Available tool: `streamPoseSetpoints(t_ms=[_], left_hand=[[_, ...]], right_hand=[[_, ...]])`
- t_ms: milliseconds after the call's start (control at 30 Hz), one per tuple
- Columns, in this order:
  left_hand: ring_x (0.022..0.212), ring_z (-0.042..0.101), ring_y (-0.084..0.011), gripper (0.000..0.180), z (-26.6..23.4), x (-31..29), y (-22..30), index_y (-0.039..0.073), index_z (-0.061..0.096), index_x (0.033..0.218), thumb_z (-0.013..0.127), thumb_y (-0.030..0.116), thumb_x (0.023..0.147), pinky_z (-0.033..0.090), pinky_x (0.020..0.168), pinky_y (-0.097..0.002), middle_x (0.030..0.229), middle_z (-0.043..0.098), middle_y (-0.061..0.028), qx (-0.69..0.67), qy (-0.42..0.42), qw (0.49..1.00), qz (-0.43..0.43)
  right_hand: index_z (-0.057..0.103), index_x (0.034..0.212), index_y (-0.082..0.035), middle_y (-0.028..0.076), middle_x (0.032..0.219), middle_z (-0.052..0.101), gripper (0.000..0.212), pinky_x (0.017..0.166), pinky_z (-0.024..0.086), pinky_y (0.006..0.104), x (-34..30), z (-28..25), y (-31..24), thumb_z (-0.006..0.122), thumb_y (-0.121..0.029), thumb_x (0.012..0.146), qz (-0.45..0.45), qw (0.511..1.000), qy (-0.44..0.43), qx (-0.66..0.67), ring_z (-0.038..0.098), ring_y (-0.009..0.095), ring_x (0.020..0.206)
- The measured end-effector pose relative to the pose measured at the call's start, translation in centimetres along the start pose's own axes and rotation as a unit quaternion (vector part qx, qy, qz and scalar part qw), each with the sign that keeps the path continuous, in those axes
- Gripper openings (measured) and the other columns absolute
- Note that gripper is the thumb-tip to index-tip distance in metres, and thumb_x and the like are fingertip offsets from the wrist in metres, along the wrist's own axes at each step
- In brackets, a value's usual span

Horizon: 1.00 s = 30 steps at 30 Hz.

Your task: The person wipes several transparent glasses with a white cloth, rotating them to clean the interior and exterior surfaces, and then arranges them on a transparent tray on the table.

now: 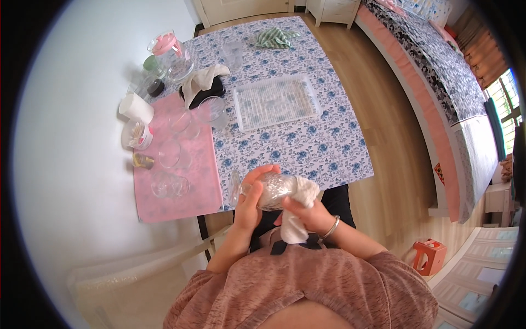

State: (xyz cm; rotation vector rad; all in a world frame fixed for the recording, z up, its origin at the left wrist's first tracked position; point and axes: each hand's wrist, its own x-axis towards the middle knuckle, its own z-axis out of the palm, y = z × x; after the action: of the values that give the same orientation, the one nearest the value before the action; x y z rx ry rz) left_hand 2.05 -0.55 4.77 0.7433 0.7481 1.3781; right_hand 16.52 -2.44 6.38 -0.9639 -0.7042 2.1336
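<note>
Tilted on its side above the near table edge is a clear goblet (275, 187) with a patterned bowl. My left hand (251, 205) is wrapped round it, and its foot (235, 186) sticks out to the left. My right hand (313, 215) grips a white cloth (306, 190) at the goblet's mouth. Part of the cloth hangs below that hand; whether any is inside the bowl I cannot tell. On the pink mat (203, 189), left of my hands, lie clear glass pieces (171, 185). Farther back stands a clear ribbed glass (213, 112).
A translucent plastic tray (238, 112) lies mid-table on the flowered tablecloth (329, 131). Along the wall stand a paper roll (136, 108), a tub of cotton swabs (141, 136) and a pink-lidded pitcher (167, 45). A checked cloth (275, 38) lies at the far edge.
</note>
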Motion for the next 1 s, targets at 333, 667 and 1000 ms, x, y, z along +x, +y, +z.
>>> streamPoseSetpoints(t_ms=[333,667,1000], left_hand=[[0.09,0.054,-0.0285,0.034,1.7,-0.3,1.1,-0.003,0.05,0.098,0.035,0.026,0.089,0.044,0.08,-0.0386,0.093,0.053,-0.0154,-0.142,-0.025,0.989,-0.039],[0.097,0.051,-0.0293,0.032,-1.3,0.8,-0.2,-0.003,0.05,0.102,0.043,0.024,0.087,0.04,0.087,-0.0395,0.102,0.052,-0.0202,0.084,-0.161,0.979,0.087],[0.092,0.054,-0.0243,0.032,-0.3,0.1,-0.7,0.001,0.052,0.097,0.039,0.029,0.088,0.042,0.083,-0.036,0.098,0.055,-0.0129,-0.139,0.113,0.961,-0.21]], right_hand=[[0.05,0.114,-0.007,0.013,0.114,0.05,0.042,0.095,0.03,0.0407,2.3,-0.8,3.4,0.062,-0.016,0.074,-0.412,0.778,-0.069,-0.469,0.04,0.035,0.112],[0.041,0.113,-0.003,0.008,0.098,0.054,0.035,0.058,0.052,0.0287,-0.4,-0.2,0.6,0.056,-0.013,0.083,-0.044,0.996,-0.043,-0.071,0.06,0.016,0.072],[0.048,0.113,-0.005,0.011,0.108,0.054,0.042,0.082,0.045,0.0376,1.9,-1.5,2.9,0.063,-0.02,0.077,-0.343,0.791,-0.032,-0.505,0.055,0.029,0.096]])
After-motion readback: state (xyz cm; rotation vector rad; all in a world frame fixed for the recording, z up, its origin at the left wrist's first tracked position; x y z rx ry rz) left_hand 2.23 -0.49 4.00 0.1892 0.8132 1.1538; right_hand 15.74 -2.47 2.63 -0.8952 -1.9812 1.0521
